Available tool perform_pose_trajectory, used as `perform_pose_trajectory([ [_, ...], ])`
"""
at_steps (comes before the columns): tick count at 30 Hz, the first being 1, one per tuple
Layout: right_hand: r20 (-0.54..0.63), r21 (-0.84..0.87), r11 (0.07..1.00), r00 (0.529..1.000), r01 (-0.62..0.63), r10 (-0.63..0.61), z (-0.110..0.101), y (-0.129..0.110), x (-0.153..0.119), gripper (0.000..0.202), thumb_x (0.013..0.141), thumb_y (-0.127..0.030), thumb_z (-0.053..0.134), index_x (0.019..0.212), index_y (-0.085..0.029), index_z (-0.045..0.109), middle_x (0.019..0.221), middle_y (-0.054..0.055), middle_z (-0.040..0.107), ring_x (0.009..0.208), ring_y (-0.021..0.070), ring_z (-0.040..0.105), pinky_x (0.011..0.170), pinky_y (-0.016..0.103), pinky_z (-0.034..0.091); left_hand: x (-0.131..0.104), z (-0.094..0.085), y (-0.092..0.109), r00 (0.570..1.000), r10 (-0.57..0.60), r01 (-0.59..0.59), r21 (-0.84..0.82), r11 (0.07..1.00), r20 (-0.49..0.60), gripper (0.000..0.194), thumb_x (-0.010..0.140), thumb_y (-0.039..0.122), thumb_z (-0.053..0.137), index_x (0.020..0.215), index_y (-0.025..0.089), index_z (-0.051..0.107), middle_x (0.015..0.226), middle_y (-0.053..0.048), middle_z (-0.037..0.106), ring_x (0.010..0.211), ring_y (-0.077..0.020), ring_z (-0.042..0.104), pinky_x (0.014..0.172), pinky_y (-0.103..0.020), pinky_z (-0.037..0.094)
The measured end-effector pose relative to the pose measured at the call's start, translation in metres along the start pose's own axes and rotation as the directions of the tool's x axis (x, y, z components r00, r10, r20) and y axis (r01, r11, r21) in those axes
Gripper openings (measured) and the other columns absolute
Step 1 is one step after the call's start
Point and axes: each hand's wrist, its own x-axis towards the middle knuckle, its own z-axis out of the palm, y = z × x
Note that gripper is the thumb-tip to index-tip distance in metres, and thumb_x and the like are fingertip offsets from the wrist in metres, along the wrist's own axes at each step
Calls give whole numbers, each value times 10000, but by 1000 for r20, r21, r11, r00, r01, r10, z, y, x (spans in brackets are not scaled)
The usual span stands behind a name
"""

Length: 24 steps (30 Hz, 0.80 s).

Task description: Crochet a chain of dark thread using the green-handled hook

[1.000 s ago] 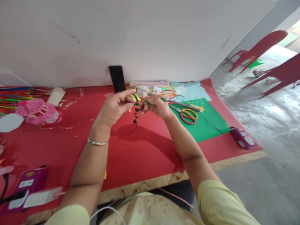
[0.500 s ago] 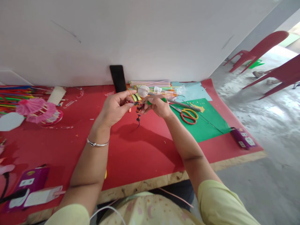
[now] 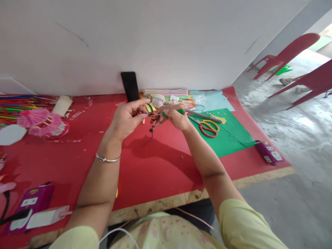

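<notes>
My left hand (image 3: 129, 117) pinches a small multicoloured crocheted piece (image 3: 152, 121) between thumb and fingers. Its lower end dangles in a twist, with a dark yarn tail. My right hand (image 3: 174, 117) is closed around the green handle of a crochet hook (image 3: 178, 111), and the thin metal shaft points left into the piece near my left fingertips. The loops at the hook's tip are too small to make out. Just behind my hands lies a pale ball of yarn (image 3: 158, 100). Scissors (image 3: 209, 128) with red and yellow handles lie to the right.
A black phone (image 3: 130, 86) leans on the white wall. Green sheet (image 3: 228, 138) and purple power strip (image 3: 269, 152) are at right; another power strip (image 3: 33, 197) is front left. Pink paper craft (image 3: 41, 122) and several coloured sticks lie left. Red chairs (image 3: 285, 55) stand beyond the table.
The dangling end of the crocheted piece has swung slightly left. My two hands stay almost in place, with the hook still at the piece.
</notes>
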Motion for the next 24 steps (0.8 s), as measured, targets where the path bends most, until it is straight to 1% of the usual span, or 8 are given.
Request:
perform_pose_trajectory([
  [5, -5, -140, 990, 1000, 19, -20, 7, -10, -4, 406, 1001, -504, 739, 854, -129, 791, 765, 68, 806, 704, 205, 834, 669, 295, 708, 1, 0, -1, 1000, 3, -2, 40, 999, -23, 495, 775, 224, 906, 1267, 193, 871, 820, -19, 712, 673, -123, 587, 612, -253, 492],
  [8, 15, -266, 960, 996, 86, -85, 11, -16, -7, 390, 1062, -464, 651, 896, -141, 794, 800, 76, 819, 714, 193, 819, 685, 296, 694, 2, 1, -4, 999, 9, -7, 37, 999, -39, 503, 771, 232, 902, 1270, 188, 870, 821, -16, 706, 689, -127, 591, 623, -256, 499],
  [12, 93, -498, 822, 959, 277, -267, 17, -22, -9, 410, 1092, -356, 571, 799, -179, 796, 858, 91, 822, 859, 204, 805, 821, 332, 672, 3, 1, -5, 998, 0, 1, 10, 1000, -66, 496, 744, 241, 919, 1235, 186, 872, 826, -16, 709, 709, -131, 598, 636, -259, 498],
  [14, 105, -535, 785, 946, 313, -305, 20, -23, -10, 414, 1085, -330, 572, 770, -182, 797, 885, 98, 824, 920, 214, 802, 876, 345, 662, 4, 1, -3, 996, -8, 7, -20, 1000, -88, 477, 726, 235, 932, 1198, 189, 875, 827, -19, 716, 718, -134, 606, 640, -259, 501],
  [16, 33, -434, 871, 971, 228, -237, 21, -20, -9, 373, 1073, -351, 585, 834, -170, 807, 865, 92, 817, 846, 209, 806, 813, 337, 672, 4, 0, -1, 996, -27, 20, -82, 996, -83, 456, 712, 226, 939, 1163, 199, 878, 804, -14, 710, 664, -121, 576, 591, -252, 467],
  [19, -82, -96, 995, 996, 19, -27, 19, -11, -4, 319, 993, -434, 667, 888, -155, 778, 745, 51, 769, 654, 200, 775, 636, 312, 662, 5, -1, 0, 996, -88, 85, -212, 974, -5, 428, 705, 237, 946, 1128, 221, 880, 766, 2, 694, 535, -85, 477, 485, -247, 355],
  [22, -65, 142, 982, 988, -128, 139, 18, 2, 3, 374, 907, -519, 722, 775, -171, 691, 666, 32, 719, 540, 182, 713, 546, 292, 627, 5, 1, -1, 990, -130, 142, -300, 943, 58, 432, 692, 242, 961, 1115, 237, 875, 743, 16, 676, 495, -76, 461, 447, -248, 290],
  [24, -43, 223, 950, 972, -218, 233, 19, 8, 8, 441, 937, -575, 686, 725, -192, 630, 643, 29, 695, 505, 164, 678, 525, 276, 604, 5, 4, 0, 988, -140, 155, -336, 929, 70, 459, 677, 225, 972, 1124, 240, 869, 746, 20, 677, 502, -75, 483, 446, -243, 278],
])
